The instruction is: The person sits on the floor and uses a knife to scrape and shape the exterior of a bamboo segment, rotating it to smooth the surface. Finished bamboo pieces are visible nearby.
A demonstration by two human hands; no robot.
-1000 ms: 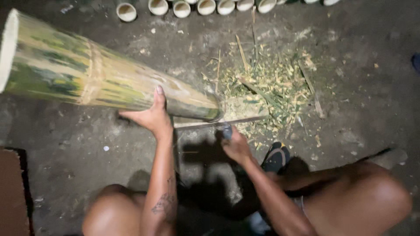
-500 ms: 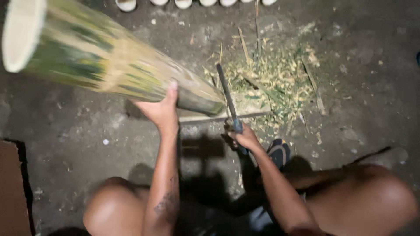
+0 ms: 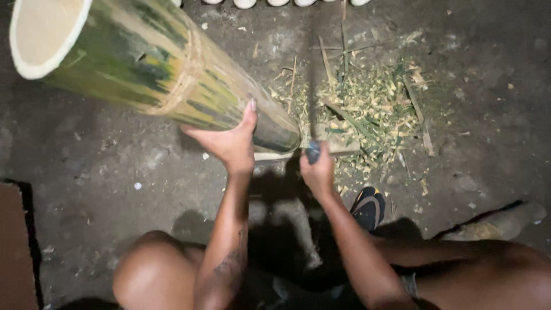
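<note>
An informal ground-level bamboo-working spot, more yard or shed than fitted workshop. The work surface is a rough, dark, stained concrete floor (image 3: 103, 155), with no bench in sight. A heap of pale green-and-yellow bamboo chips and splinters (image 3: 367, 109) lies scattered on it. A thick green-and-yellow mottled bamboo culm with a hollow cut end (image 3: 143, 63) slants down to a small flat wooden chopping block (image 3: 338, 146) set among the chips. A row of short, pale, ring-shaped cut bamboo sections (image 3: 275, 3) lines the far edge of the floor. Lighting is dim, with hard shadows.
</note>
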